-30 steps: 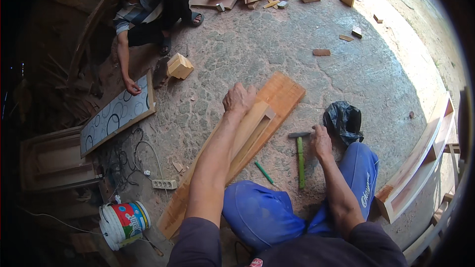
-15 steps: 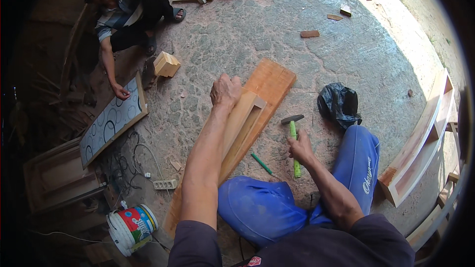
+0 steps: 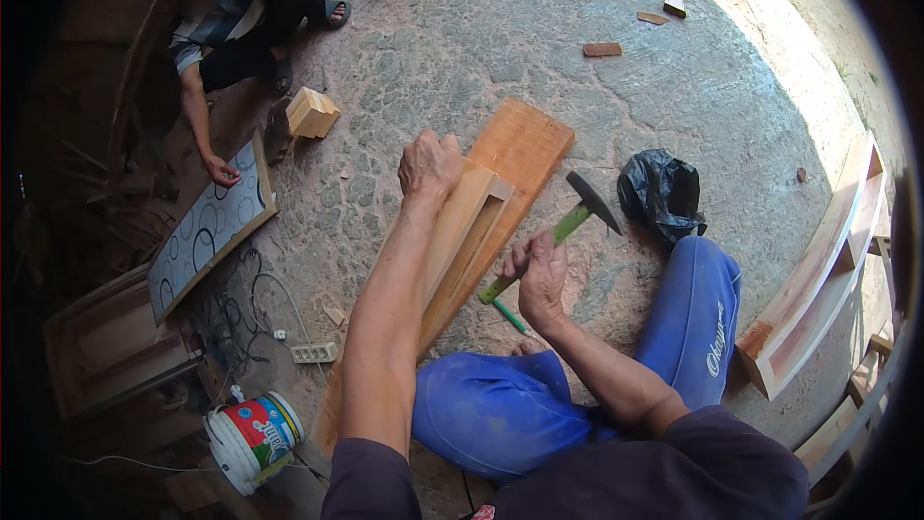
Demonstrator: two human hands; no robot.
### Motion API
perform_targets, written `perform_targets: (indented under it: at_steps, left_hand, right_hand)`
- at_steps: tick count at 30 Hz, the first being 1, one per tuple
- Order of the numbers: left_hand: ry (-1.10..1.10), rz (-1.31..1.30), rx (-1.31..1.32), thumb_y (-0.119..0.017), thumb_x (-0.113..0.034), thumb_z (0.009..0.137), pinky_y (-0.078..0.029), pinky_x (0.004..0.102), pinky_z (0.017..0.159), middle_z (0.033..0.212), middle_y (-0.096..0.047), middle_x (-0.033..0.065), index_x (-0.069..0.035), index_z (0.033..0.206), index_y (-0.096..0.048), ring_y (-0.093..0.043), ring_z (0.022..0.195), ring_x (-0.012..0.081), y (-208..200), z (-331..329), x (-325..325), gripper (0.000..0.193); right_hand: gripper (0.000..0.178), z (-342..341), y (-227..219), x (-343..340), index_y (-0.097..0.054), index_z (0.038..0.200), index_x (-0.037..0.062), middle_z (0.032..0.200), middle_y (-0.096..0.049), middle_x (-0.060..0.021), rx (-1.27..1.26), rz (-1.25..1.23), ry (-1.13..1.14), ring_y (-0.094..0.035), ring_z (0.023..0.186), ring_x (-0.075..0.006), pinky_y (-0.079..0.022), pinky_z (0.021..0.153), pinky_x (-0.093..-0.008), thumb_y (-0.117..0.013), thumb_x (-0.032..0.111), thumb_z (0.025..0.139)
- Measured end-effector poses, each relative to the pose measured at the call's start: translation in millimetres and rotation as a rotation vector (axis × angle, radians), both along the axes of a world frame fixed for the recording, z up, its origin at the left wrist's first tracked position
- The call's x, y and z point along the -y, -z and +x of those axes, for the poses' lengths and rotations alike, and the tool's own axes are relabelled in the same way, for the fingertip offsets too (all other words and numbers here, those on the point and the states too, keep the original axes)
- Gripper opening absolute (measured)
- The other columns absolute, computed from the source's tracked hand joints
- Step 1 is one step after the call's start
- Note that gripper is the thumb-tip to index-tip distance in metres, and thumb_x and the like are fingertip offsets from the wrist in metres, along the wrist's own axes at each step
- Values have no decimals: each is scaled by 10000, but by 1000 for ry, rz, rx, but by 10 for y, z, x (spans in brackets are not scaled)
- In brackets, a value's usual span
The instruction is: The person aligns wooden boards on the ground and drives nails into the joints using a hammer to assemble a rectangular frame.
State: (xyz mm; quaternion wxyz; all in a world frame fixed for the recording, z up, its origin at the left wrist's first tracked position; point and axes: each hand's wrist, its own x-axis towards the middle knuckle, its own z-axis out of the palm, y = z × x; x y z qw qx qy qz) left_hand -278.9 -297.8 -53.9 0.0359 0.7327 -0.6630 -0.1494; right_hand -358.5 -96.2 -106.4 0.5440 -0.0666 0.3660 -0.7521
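My right hand (image 3: 544, 281) is closed around the green handle of a hammer (image 3: 573, 221). The hammer's dark head (image 3: 595, 200) is raised above the floor, right of the work. My left hand (image 3: 430, 166) is closed at the far left corner of a narrow, open wooden frame (image 3: 450, 241), and its fingertips are partly hidden. Beneath the frame lies a long reddish-brown plank (image 3: 525, 144), running from near my left arm to far right. Close below the hammer handle, a green pencil-like stick (image 3: 510, 316) lies on the floor.
Another person (image 3: 231, 29) squats at the far left, one hand on a circle-patterned panel (image 3: 214, 221). A black plastic bag (image 3: 661, 195) lies beyond my right knee. A paint bucket (image 3: 252, 441), power strip (image 3: 314, 353) and wood block (image 3: 313, 114) are at left; a long wooden frame (image 3: 818, 270) stands right.
My right hand has lifted the hammer and shifted left toward the wooden frame, tilting its head up to the right. My left hand stays at the frame's corner; the view has shifted slightly.
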Motion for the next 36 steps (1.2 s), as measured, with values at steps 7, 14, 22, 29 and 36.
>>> perform_targets:
  at_steps: [7, 14, 22, 29, 36]
  left_hand:
    - [-9, -20, 11, -457, -350, 918, -511, 529, 924, 1078, -669, 327, 39, 1056, -673, -652, 1038, 478, -19, 122, 43, 466]
    - [0, -58, 18, -432, -339, 929, -522, 531, 901, 1053, -674, 326, 45, 1040, -675, -664, 1010, 473, -70, 106, 134, 467]
    - [-8, -37, 67, -422, -348, 937, -513, 537, 899, 1067, -676, 311, 27, 1051, -660, -660, 1022, 467, 22, 119, 102, 459]
    - [8, -26, 63, -416, -343, 940, -505, 560, 859, 1054, -675, 302, 15, 1056, -621, -657, 979, 481, 85, 272, 70, 428]
    - [41, -14, 1, -404, -320, 956, -513, 560, 832, 1045, -660, 274, 14, 1012, -584, -658, 950, 475, 51, 218, 55, 384]
  right_hand:
    - [319, 166, 1, 0, -422, 950, 119, 621, -405, 25, -38, 43, -249, -450, 483, -97, -466, 458, -281, -438, 413, 1075]
    - [328, 285, 41, 191, -436, 937, 126, 580, -381, 40, -127, 210, -457, -393, 423, -85, -404, 392, -267, -453, 427, 1067]
    - [338, -466, 602, -152, -476, 978, 93, 616, -439, 4, -408, 490, -451, -459, 440, -112, -407, 402, -303, -449, 420, 1062]
    - [405, -933, 1202, -505, -593, 1085, 6, 991, -644, -260, -1243, 648, -582, -623, 954, -451, -478, 824, -534, -511, 393, 1001]
    - [230, -1480, 1185, -173, -597, 1005, 57, 995, -643, -214, -1490, 878, -354, -638, 941, -421, -497, 814, -527, -676, 247, 902]
